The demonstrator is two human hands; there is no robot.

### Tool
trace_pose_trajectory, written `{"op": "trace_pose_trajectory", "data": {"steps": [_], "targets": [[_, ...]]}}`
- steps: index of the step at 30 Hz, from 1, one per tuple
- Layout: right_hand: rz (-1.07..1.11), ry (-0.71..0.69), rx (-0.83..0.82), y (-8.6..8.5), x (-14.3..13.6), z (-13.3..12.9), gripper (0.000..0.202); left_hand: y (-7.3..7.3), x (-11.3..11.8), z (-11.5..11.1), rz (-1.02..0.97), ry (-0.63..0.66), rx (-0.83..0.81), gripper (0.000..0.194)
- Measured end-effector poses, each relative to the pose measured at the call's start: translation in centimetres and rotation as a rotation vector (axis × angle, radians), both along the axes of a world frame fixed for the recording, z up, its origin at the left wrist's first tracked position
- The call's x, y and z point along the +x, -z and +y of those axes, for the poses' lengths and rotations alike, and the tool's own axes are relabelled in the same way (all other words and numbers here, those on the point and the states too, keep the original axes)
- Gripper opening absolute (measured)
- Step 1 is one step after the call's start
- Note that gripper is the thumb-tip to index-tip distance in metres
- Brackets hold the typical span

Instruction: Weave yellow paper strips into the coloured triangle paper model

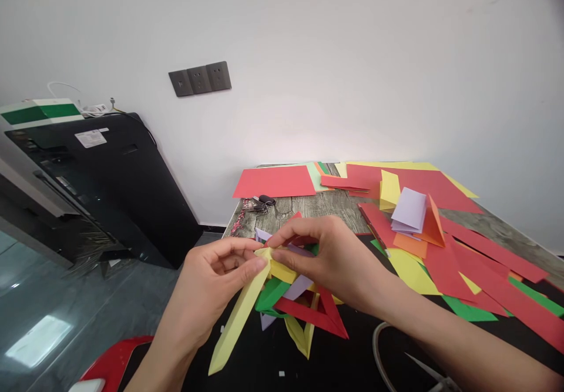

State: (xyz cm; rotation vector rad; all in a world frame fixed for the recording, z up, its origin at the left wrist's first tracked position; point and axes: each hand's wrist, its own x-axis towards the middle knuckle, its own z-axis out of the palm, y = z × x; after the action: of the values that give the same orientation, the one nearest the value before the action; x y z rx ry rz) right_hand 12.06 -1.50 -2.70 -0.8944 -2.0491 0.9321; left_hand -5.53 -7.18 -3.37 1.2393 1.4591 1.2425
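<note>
Between my two hands is a pale yellow folded paper strip (240, 324), its long end slanting down to the left. My left hand (220, 280) is closed, with thumb and fingers pinching the strip near its upper end. From the other side, my right hand (324, 257) pinches paper at that same end. Just behind and below the fingertips sits a folded-paper model (304, 307) of interlocked red, green, yellow and lilac strips. My right hand covers part of it, so I cannot tell how the pale strip joins it.
Red paper sheets (275, 181) lie at the table's back. Folded lilac paper (409, 210) and several coloured offcuts (476, 262) spread over the right side. Keys (259, 203) rest at the back left. Scissors (429, 371) lie on the black mat near my right forearm.
</note>
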Motion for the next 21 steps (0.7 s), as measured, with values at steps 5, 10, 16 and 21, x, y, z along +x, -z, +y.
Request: {"op": "trace_pose_trajectory", "data": {"steps": [5,10,16,21], "targets": [[-0.029,-0.016,-0.037,-0.52,0.12,-0.03,0.009,0.2,-0.21,0.12,0.018,0.015,-0.005,0.024],[-0.039,0.005,-0.06,-0.59,0.19,0.03,0.007,0.11,0.03,0.12,0.04,0.007,0.005,0.026],[-0.011,-0.012,-0.115,-0.32,0.15,0.3,0.008,-0.05,0.09,0.28,0.015,0.024,0.014,0.024],[-0.039,-0.009,-0.14,-0.77,0.1,0.37,0.007,-0.02,0.14,0.31,0.013,0.036,0.004,0.024]]}}
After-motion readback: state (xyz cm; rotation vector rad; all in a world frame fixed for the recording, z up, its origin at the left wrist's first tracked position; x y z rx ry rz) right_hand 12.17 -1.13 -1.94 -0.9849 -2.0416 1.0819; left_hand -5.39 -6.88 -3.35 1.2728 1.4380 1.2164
